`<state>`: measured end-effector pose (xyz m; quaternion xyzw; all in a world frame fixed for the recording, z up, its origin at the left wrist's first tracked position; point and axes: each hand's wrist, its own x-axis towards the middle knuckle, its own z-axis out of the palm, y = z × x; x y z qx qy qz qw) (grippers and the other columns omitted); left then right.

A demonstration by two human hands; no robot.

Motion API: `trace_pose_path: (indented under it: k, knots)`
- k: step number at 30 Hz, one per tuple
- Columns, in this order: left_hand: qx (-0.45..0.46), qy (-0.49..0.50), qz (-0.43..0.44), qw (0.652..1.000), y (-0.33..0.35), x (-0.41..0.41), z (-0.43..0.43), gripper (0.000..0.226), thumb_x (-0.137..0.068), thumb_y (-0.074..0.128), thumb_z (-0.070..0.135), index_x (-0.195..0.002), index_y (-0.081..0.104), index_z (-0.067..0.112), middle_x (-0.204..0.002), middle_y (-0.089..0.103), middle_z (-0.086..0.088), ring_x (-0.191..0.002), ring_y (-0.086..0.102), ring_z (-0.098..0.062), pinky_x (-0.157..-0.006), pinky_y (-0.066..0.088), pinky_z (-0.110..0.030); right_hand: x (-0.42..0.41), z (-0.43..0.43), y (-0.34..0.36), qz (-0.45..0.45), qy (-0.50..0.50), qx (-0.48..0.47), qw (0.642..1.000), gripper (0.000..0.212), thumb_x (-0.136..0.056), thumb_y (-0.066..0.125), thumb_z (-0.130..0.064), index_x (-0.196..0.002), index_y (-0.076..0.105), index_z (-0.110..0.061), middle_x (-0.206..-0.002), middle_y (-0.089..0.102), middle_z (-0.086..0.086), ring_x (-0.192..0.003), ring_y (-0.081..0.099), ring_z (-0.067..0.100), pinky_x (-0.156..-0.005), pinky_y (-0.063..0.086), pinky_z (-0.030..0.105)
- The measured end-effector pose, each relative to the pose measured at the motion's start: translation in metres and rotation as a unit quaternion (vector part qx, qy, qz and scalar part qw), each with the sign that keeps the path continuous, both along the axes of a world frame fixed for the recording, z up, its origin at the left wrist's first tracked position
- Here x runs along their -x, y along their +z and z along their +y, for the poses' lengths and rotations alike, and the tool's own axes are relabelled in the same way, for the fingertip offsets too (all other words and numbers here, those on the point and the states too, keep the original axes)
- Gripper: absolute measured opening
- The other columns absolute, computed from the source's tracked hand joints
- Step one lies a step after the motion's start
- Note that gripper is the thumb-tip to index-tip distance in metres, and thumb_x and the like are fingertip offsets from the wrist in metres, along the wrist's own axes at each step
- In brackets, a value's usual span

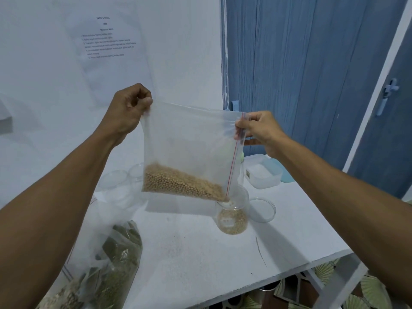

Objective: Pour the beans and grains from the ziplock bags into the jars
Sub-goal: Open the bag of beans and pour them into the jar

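- Mid-frame, left grip (131, 108) and right grip (258, 128) each pinch a top corner of the ziplock bag (189, 141), pouring beans (178, 181) into the jar (233, 215) below
- Next, probably: raise the frame-left corner

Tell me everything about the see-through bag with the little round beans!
The ziplock bag is clear, thin plastic with a red line along its zip edge. It hangs sideways, zip edge on the right. The left hand pinches its top left corner; the right hand pinches the zip edge. Tan round beans lie along the bottom, sloping to the lower corner, which hangs over the jar.
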<state>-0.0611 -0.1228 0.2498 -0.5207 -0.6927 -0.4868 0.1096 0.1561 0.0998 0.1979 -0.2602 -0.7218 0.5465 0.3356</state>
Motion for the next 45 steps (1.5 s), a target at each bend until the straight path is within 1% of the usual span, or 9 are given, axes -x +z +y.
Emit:
trace_pose_path:
  k: [2, 5, 9, 14, 23, 27, 31, 39, 45]
  knots:
    - [-0.001, -0.004, 0.005, 1.000, 0.003, -0.001, 0.001, 0.011, -0.098, 0.056, 0.006, -0.090, 0.058, -0.001, -0.080, 0.052, -0.009, -0.073, 0.048, -0.017, -0.070, 0.042, -0.029, -0.001, 0.001, -0.001, 0.001, -0.003, -0.001, 1.000, 0.013, -0.094, 0.066, -0.017, -0.086, 0.072, -0.009, -0.077, 0.073, 0.005, -0.065, 0.071, 0.013, -0.059, 0.057, 0.026]
    - [0.001, 0.000, 0.015, 1.000, 0.006, -0.001, 0.004, 0.009, -0.097, 0.057, 0.005, -0.090, 0.059, 0.001, -0.076, 0.052, 0.001, -0.070, 0.046, -0.011, -0.067, 0.043, -0.025, -0.002, 0.003, -0.002, 0.008, -0.010, 0.005, 1.000, 0.012, -0.094, 0.067, -0.018, -0.088, 0.072, -0.008, -0.075, 0.073, 0.005, -0.063, 0.071, 0.012, -0.057, 0.057, 0.025]
    - [0.002, -0.006, 0.018, 1.000, 0.006, -0.001, 0.007, 0.010, -0.097, 0.056, 0.006, -0.088, 0.059, 0.003, -0.077, 0.051, -0.002, -0.071, 0.043, -0.016, -0.068, 0.039, -0.031, -0.003, 0.006, -0.003, 0.009, -0.018, 0.003, 1.000, 0.013, -0.094, 0.067, -0.018, -0.092, 0.073, -0.007, -0.075, 0.073, 0.004, -0.060, 0.070, 0.008, -0.052, 0.055, 0.021]
    - [-0.005, -0.018, 0.008, 1.000, 0.009, -0.006, 0.015, 0.021, -0.096, 0.057, 0.007, -0.080, 0.058, 0.020, -0.075, 0.052, 0.003, -0.070, 0.044, -0.011, -0.068, 0.038, -0.028, -0.003, 0.009, -0.007, 0.013, -0.034, 0.010, 0.999, 0.011, -0.093, 0.068, -0.017, -0.093, 0.073, -0.007, -0.080, 0.072, 0.005, -0.063, 0.069, 0.010, -0.052, 0.054, 0.021]
    - [0.003, -0.004, 0.007, 1.000, 0.010, -0.006, 0.026, 0.008, -0.096, 0.059, 0.009, -0.090, 0.063, 0.004, -0.078, 0.054, 0.002, -0.071, 0.046, -0.009, -0.070, 0.039, -0.026, -0.003, 0.014, -0.013, 0.005, -0.046, 0.008, 0.999, 0.011, -0.093, 0.067, -0.017, -0.084, 0.071, -0.014, -0.073, 0.068, -0.001, -0.054, 0.066, 0.006, -0.049, 0.052, 0.018]
    - [0.004, -0.004, 0.001, 1.000, 0.012, -0.006, 0.026, 0.008, -0.096, 0.060, 0.009, -0.090, 0.064, 0.005, -0.078, 0.056, 0.002, -0.071, 0.047, -0.009, -0.071, 0.040, -0.027, -0.003, 0.015, -0.015, 0.008, -0.043, 0.009, 0.999, 0.012, -0.093, 0.067, -0.018, -0.082, 0.071, -0.015, -0.075, 0.069, 0.000, -0.061, 0.066, 0.009, -0.055, 0.054, 0.021]
    - [0.004, -0.003, -0.007, 1.000, 0.011, -0.005, 0.025, 0.007, -0.096, 0.060, 0.008, -0.090, 0.064, 0.005, -0.075, 0.055, 0.004, -0.070, 0.047, -0.008, -0.070, 0.040, -0.025, -0.002, 0.014, -0.015, 0.009, -0.041, 0.011, 0.999, 0.010, -0.094, 0.067, -0.019, -0.088, 0.072, -0.012, -0.081, 0.069, 0.002, -0.068, 0.066, 0.012, -0.058, 0.055, 0.023]
    - [0.002, -0.009, 0.002, 1.000, 0.012, -0.010, 0.028, 0.008, -0.096, 0.059, 0.008, -0.092, 0.063, 0.001, -0.076, 0.056, 0.005, -0.070, 0.048, -0.004, -0.068, 0.039, -0.018, -0.004, 0.016, -0.016, 0.008, -0.045, 0.007, 0.999, 0.012, -0.093, 0.067, -0.016, -0.083, 0.071, -0.013, -0.075, 0.068, -0.001, -0.059, 0.066, 0.010, -0.051, 0.053, 0.019]
    - [0.007, -0.012, 0.002, 1.000, 0.014, -0.007, 0.031, 0.011, -0.096, 0.059, 0.008, -0.093, 0.062, -0.002, -0.077, 0.056, 0.003, -0.070, 0.048, -0.006, -0.069, 0.039, -0.019, -0.002, 0.021, -0.020, 0.014, -0.048, 0.013, 0.999, 0.010, -0.093, 0.068, -0.019, -0.087, 0.072, -0.013, -0.083, 0.070, 0.003, -0.073, 0.068, 0.015, -0.062, 0.058, 0.026]
